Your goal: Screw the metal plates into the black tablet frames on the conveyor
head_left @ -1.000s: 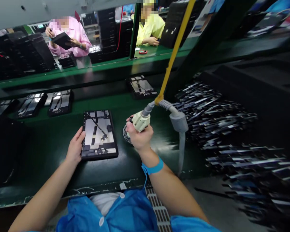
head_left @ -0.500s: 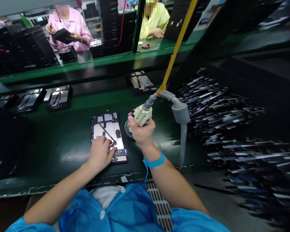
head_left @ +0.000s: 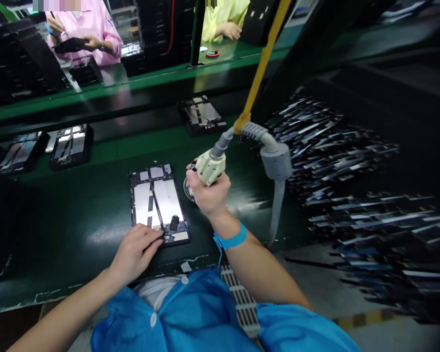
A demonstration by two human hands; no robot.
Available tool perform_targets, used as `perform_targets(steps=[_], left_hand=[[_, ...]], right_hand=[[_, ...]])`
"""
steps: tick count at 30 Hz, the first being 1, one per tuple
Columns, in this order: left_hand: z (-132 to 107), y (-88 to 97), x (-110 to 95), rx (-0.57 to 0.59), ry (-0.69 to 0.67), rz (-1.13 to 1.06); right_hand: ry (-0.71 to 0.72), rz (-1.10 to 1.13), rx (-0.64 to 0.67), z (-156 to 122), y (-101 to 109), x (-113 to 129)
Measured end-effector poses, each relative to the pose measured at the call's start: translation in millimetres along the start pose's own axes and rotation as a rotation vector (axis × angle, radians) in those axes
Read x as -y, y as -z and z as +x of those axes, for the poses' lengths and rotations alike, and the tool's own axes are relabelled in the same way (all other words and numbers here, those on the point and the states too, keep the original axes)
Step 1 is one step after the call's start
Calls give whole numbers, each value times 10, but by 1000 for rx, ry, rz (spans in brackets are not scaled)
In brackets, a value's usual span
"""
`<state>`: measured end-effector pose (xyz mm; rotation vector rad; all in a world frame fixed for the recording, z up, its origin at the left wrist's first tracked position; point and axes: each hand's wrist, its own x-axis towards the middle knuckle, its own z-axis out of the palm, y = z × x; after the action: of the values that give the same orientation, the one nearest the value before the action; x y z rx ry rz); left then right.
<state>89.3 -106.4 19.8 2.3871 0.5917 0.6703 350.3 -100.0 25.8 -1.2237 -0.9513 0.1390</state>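
A tablet frame (head_left: 165, 200) with silvery plates and black edges lies flat on the green bench. At its lower left, my left hand (head_left: 137, 249) is closed, thumb and forefinger pinched on the lower end of a thin dark flex cable (head_left: 156, 208). A small loose-looking black piece (head_left: 174, 223) sits to the right of that cable, on the frame. My right hand (head_left: 210, 195) grips a cream handheld tool (head_left: 209, 167) just right of the frame. Part of a round perforated disc (head_left: 188, 189) shows beside that hand, mostly hidden.
A yellow strap (head_left: 266, 63) and grey cable (head_left: 276, 210) hang at the tool. Other tablet units (head_left: 70, 145) and one further unit (head_left: 201, 113) lie along the bench's back. Many dark strips with shiny edges (head_left: 333, 146) crowd the right. Two co-workers sit opposite.
My left hand has moved down and left to the frame's lower edge. The flex cable now lies steeper, and the black piece is lower on the frame. My right hand keeps its tool.
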Motion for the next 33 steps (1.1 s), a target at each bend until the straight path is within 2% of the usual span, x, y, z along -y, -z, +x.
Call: perform_targets(steps=[6,9,14,19,22,25,28,33], left_hand=[[-87,-33,128,-27,-308,226],[-96,-53,175,-22,-366,313],[-165,-122,180,-23,-311,333],[-288,-228,101,-75,-86,304],[-208,-251,142,-70,-6,285],[19,-228,293,-88,2,260],[215,-201,443,-127,-49,250],[232,-195,487,-117,-107,282]], right_hand=[[3,17,14,-2,10,14],[-4,19,7,3,15,24],[0,17,-10,7,22,31],[-7,5,5,3,61,52],[-26,14,14,4,115,56],[-47,27,33,-4,172,34],[-76,55,19,-35,208,-6],[-59,68,-12,-85,244,-28]])
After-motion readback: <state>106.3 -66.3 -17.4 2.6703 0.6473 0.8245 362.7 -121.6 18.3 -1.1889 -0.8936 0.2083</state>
